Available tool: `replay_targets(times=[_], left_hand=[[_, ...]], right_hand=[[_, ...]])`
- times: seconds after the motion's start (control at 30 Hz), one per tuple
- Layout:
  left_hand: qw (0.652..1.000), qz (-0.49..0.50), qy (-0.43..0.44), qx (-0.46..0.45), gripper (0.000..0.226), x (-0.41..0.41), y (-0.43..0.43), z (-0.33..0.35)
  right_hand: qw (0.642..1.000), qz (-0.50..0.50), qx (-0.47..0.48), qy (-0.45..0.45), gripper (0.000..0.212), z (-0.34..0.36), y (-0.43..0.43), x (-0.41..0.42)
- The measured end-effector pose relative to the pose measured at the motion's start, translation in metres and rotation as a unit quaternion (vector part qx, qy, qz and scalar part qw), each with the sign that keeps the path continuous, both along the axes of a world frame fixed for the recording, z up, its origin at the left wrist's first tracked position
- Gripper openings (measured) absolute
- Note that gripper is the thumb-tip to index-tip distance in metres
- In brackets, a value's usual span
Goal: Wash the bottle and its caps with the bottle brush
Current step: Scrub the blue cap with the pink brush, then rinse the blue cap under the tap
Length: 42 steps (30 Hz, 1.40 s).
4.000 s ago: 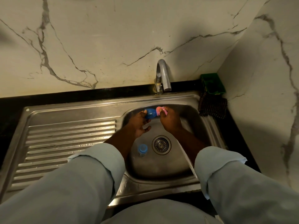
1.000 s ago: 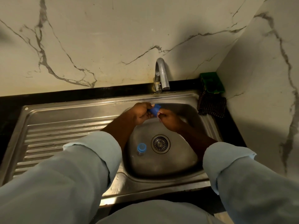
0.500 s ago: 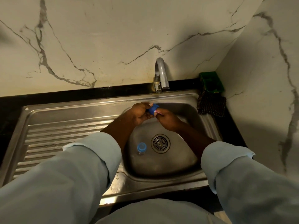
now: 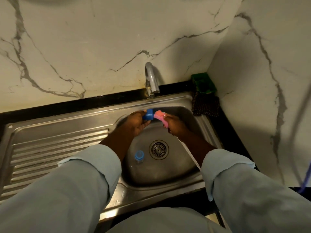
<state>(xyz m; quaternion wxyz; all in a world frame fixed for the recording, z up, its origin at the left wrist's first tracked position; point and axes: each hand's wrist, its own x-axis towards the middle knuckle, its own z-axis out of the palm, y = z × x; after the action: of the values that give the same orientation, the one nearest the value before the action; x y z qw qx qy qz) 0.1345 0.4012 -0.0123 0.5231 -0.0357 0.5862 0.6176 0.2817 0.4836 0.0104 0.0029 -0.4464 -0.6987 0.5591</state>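
My left hand (image 4: 136, 122) grips a blue cap (image 4: 148, 114) over the far side of the sink basin (image 4: 170, 172), under the tap (image 4: 151, 79). Right beside it my right hand (image 4: 175, 126) grips the pink sponge head of the bottle brush (image 4: 160, 117); the head nearly touches the cap's open end. A white handle runs back from that hand along my forearm. The clear bottle (image 4: 139, 157), with a light blue cap on top, stands upright in the basin, left of the drain (image 4: 158, 149).
A ribbed steel drainboard (image 4: 55, 148) lies left of the basin. A dark cloth (image 4: 205, 105) and a green holder (image 4: 203, 84) sit in the back right corner by the marble wall. A thin cable (image 4: 297, 125) hangs at the right edge.
The pink brush head, hidden between my hands half a second ago, has come out of the blue cap and shows beside it. Both hands stay under the tap.
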Motion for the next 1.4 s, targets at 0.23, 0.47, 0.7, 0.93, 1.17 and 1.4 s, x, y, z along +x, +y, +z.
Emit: replay_targets(times=[0.23, 0.47, 0.7, 0.93, 1.17, 1.4], left_hand=[[0.999, -0.034, -0.019, 0.03, 0.018, 0.046, 0.028, 0.008], [0.995, -0.078, -0.037, 0.043, 0.012, 0.09, 0.051, 0.019], [0.992, -0.107, -0.05, 0.043, 0.014, 0.118, 0.064, 0.016], [0.989, -0.125, -0.056, 0.049, 0.024, 0.124, 0.072, 0.013], [0.99, -0.121, -0.046, 0.054, 0.023, 0.11, 0.065, 0.008], [0.997, -0.062, -0.036, 0.037, 0.042, 0.069, 0.048, 0.009]], right_hand=[[0.959, -0.121, 0.256, -0.019, 0.047, -0.02, 0.019, 0.071], [0.921, -0.104, 0.327, -0.185, 0.066, -0.016, 0.067, 0.132], [0.894, -0.101, 0.385, -0.206, 0.053, -0.03, 0.094, 0.168], [0.881, -0.106, 0.413, -0.205, 0.036, -0.043, 0.1, 0.184], [0.85, -0.098, 0.444, -0.268, 0.063, -0.05, 0.103, 0.169], [0.842, -0.057, 0.507, -0.175, 0.07, -0.04, 0.086, 0.119]])
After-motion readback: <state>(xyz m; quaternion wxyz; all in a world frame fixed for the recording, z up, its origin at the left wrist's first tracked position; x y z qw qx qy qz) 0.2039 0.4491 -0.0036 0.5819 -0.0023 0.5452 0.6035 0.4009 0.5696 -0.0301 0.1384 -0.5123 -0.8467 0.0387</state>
